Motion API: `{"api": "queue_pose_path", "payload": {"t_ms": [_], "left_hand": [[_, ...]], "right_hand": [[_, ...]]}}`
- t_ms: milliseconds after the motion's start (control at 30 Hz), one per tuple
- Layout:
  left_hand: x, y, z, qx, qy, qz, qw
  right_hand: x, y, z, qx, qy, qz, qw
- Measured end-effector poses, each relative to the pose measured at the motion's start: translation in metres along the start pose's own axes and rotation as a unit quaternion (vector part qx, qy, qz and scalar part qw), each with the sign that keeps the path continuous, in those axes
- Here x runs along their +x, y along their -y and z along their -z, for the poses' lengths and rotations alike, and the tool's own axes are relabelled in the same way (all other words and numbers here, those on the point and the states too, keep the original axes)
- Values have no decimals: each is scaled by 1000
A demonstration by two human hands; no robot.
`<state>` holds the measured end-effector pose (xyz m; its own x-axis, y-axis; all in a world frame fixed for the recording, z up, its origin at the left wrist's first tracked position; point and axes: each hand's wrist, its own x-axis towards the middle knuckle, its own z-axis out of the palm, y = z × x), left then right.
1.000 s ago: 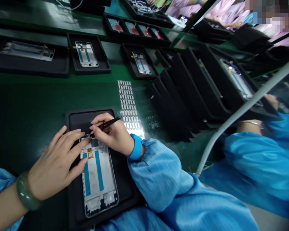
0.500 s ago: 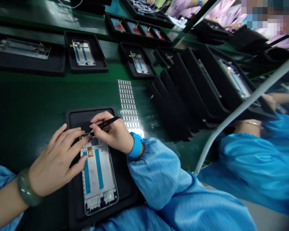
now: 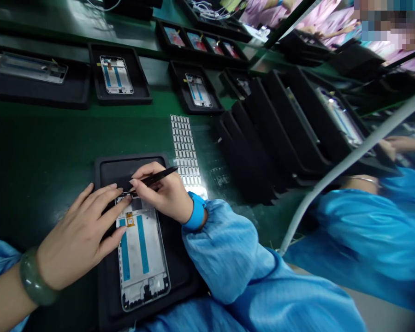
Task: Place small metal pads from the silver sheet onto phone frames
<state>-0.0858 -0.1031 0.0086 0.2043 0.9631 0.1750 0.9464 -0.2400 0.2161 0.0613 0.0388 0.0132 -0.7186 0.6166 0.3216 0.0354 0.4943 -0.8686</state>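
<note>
A phone frame (image 3: 154, 253) with two blue strips and an orange flex piece lies in a black foam tray (image 3: 107, 295) in front of me. My left hand (image 3: 85, 221) rests over its upper left edge, fingers stretched out and slightly apart, fingertips touching the top end. In my right hand (image 3: 159, 189) is a pair of black tweezers (image 3: 164, 174), pinched between thumb and fingers. Their tip points at the top end of the frame, beside my left fingertips. What the tip touches is too small to make out. A sheet of small silvery stickers (image 3: 184, 143) lies just beyond my right hand.
Several black trays with phone frames (image 3: 116, 76) stand along the back of the green table (image 3: 55, 147). A leaning stack of black trays (image 3: 263, 138) fills the right side. A grey curved tube (image 3: 318, 177) crosses there, with a co-worker's blue sleeve (image 3: 366, 230) behind it.
My hands and the tweezers have barely moved, staying at the top end of the phone frame. The view has shifted slightly.
</note>
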Motion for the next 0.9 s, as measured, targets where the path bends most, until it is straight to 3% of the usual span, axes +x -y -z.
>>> {"api": "queue_pose_path", "payload": {"t_ms": [400,700,900], "left_hand": [[1,-1,2,-4,3,5,1000],[2,-1,2,-4,9,5,1000],[2,-1,0,-1,5,2,1000]], "right_hand": [[1,2,0,5,15,-30,999],[1,4,0,-57,30,21,998],[1,4,1,-41,19,9,999]]}}
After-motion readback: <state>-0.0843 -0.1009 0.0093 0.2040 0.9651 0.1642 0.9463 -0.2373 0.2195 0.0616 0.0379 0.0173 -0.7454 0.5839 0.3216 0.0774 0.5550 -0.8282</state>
